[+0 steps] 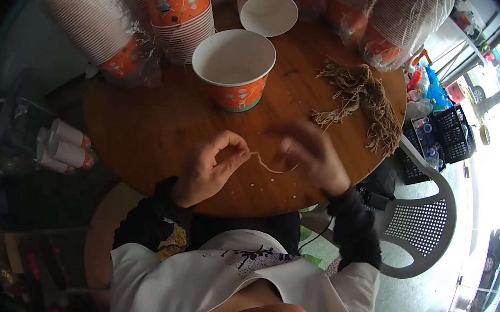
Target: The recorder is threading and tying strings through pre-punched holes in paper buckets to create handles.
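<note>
My left hand (209,167) pinches one end of a thin pale string (268,169) between thumb and fingertips, over the near half of the round wooden table (142,138). The string runs rightward in a loose curve toward my right hand (316,160). Motion smears the right fingers, so whether they grip the string's other end is unclear. Several small white bits (272,180) lie on the wood just below the string. Beyond both hands stands an orange-and-green paper bucket (238,97), upright with its white inside showing.
Tan strings (366,95) lie in a tangled bundle at the right. Toward the back stand a stack of paper buckets (180,33), another tilted bucket (268,12) and plastic-wrapped stacks (91,14). A grey plastic chair (416,225) and black crates (450,137) sit right of the table.
</note>
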The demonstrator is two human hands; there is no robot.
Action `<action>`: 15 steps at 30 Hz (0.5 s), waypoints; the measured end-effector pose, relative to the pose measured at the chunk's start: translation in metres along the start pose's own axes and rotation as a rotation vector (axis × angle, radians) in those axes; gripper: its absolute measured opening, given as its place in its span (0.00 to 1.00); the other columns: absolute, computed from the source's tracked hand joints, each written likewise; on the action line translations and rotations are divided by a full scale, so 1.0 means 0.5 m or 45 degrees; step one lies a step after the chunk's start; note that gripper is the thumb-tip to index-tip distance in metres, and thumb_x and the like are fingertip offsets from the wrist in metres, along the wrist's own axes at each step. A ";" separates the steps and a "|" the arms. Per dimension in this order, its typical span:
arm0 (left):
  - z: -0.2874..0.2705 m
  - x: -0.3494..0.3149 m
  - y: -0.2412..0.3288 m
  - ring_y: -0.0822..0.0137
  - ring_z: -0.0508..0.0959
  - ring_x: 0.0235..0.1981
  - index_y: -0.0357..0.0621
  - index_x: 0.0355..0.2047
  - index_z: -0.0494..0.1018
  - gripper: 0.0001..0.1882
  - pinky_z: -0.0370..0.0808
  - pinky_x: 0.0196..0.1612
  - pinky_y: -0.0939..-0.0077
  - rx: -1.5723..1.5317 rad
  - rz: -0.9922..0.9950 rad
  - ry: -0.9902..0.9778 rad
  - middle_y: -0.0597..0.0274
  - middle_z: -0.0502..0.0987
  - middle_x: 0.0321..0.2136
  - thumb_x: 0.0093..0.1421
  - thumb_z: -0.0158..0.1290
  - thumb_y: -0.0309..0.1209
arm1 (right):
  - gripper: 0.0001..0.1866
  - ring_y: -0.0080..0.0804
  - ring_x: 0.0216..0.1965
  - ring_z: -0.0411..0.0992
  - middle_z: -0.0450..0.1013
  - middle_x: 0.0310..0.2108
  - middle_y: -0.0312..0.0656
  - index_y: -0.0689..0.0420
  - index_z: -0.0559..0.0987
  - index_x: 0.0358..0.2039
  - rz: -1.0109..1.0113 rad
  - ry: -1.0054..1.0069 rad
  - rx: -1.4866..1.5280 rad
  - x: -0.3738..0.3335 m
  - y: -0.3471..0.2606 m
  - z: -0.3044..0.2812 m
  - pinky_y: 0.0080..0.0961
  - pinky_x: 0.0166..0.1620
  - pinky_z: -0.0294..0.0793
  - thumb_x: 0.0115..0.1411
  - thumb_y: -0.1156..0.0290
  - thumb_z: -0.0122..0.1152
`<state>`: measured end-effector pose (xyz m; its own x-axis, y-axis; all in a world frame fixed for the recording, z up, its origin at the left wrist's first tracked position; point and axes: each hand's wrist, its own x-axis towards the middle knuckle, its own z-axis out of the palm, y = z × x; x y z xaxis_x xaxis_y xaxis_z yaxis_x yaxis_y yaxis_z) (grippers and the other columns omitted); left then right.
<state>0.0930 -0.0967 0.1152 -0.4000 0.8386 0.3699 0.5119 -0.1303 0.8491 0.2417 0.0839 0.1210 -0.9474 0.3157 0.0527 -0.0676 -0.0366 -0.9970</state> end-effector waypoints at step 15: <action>-0.022 -0.031 -0.057 0.74 0.72 0.31 0.37 0.37 0.72 0.22 0.68 0.38 0.81 -0.279 -0.218 -0.059 0.65 0.72 0.28 0.71 0.40 0.46 | 0.04 0.10 0.25 0.64 0.71 0.24 0.28 0.61 0.78 0.34 -0.014 0.208 0.101 -0.016 0.069 0.109 0.13 0.27 0.64 0.63 0.74 0.61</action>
<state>0.0765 -0.1118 0.0894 -0.4287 0.8809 0.2005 0.2612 -0.0916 0.9609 0.2299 0.0284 0.0893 -0.8834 0.4663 0.0470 -0.1081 -0.1051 -0.9886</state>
